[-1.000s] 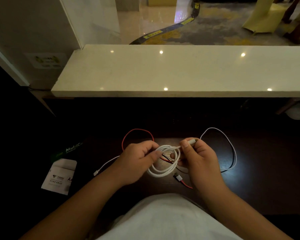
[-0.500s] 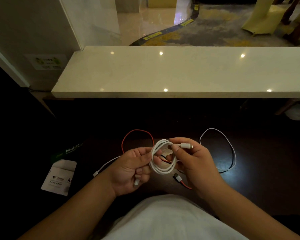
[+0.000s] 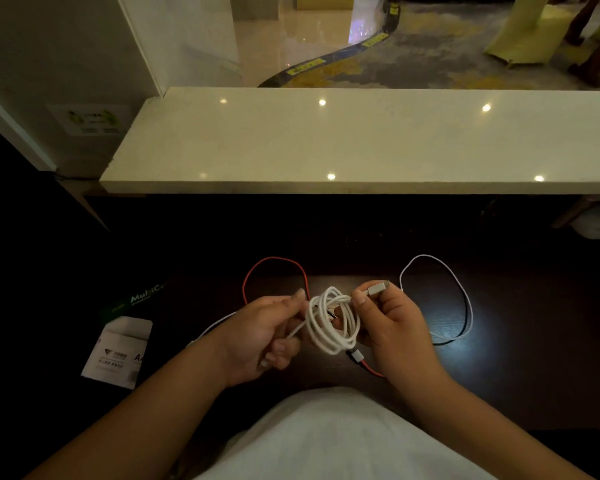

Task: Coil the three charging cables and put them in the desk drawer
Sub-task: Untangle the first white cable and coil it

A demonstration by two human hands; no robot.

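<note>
White cable (image 3: pixel 333 320) has been wound into more loops than a second ago, pinched by the right hand (image 3: pixel 392 323) at the plug, the tail gripped by the left hand (image 3: pixel 260 337), so the first coil seems nearly finished

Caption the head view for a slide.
Both hands, left and right, wind a white cable above the desk.

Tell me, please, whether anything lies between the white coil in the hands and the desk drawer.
That cannot be judged: no drawer shows in the head view. The left hand and right hand hold the white cable coil above the dark desk.
</note>
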